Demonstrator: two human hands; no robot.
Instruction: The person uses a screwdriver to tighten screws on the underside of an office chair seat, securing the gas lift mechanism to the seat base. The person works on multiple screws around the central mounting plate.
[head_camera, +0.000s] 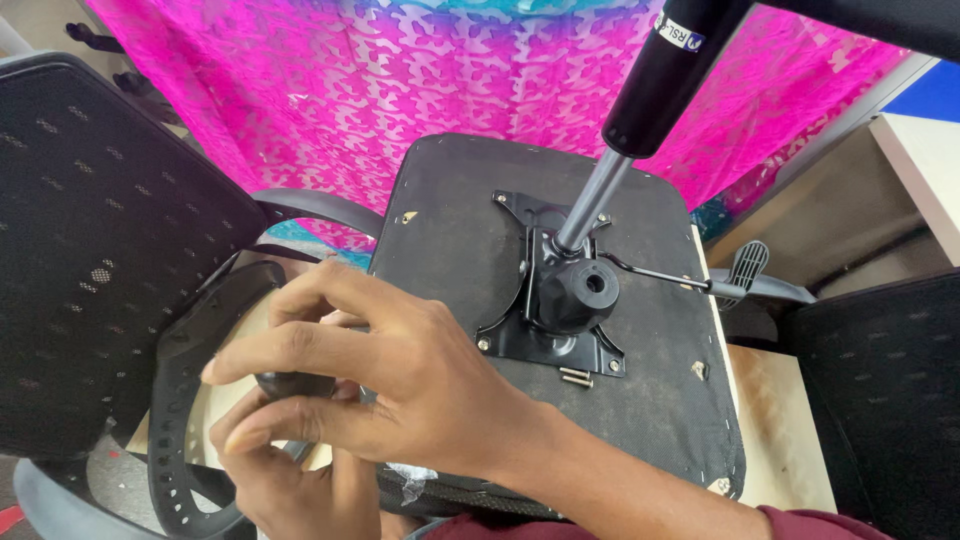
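Note:
My right hand (400, 380) reaches in from the lower right, its fingers curled around a small black rounded part (295, 384). Just beneath it, my left hand (300, 490) also closes on that part from below. Both hands are at the left edge of an upturned black chair seat (450, 230). A black metal mechanism plate (520, 335) is bolted to the seat's underside. From the plate a gas-lift column (640, 100) rises toward the top right. A lever with a paddle end (745, 265) sticks out to the right.
A black mesh chair back (90, 250) stands at the left, with a perforated black frame piece (175, 420) under my hands. A small bolt (575, 377) lies on the seat. Pink patterned cloth (400, 70) hangs behind. A white table (930, 170) and another black mesh panel (880, 400) are at the right.

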